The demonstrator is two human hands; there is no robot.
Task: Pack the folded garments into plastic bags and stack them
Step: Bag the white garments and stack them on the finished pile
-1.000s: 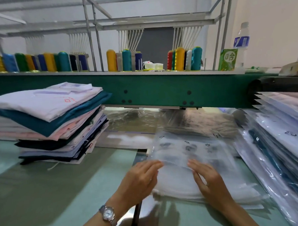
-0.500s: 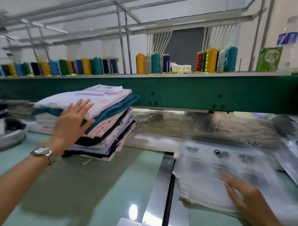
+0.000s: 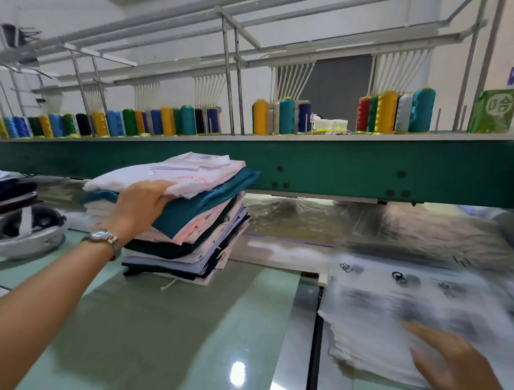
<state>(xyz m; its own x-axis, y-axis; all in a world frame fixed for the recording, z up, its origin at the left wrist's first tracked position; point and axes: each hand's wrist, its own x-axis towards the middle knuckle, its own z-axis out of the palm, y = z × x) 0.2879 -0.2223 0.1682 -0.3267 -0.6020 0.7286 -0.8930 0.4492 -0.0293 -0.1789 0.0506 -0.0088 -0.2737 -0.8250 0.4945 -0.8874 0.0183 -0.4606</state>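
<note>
Head view: my left hand point(image 3: 141, 205), the nearer one, grips the near edge of the top white garment point(image 3: 190, 171) on the stack point(image 3: 198, 227) toward the tabletop's point(image 3: 167, 331) far left, well apart from the plastic bags point(image 3: 387, 307) under my flat right hand point(image 3: 454, 363).

Left hand point(image 3: 141, 204) has left the plastic bags point(image 3: 402, 306) and now grips the white top garment point(image 3: 172, 176) on the garment stack point(image 3: 198, 229).

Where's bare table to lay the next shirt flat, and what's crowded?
Bare table lies in front of the shirt stack, running right to the plastic bags. Crowded: loose film behind the stack under the green beam, bags under the right hand, helmet far left. The left hand grips the top shirt.
</note>
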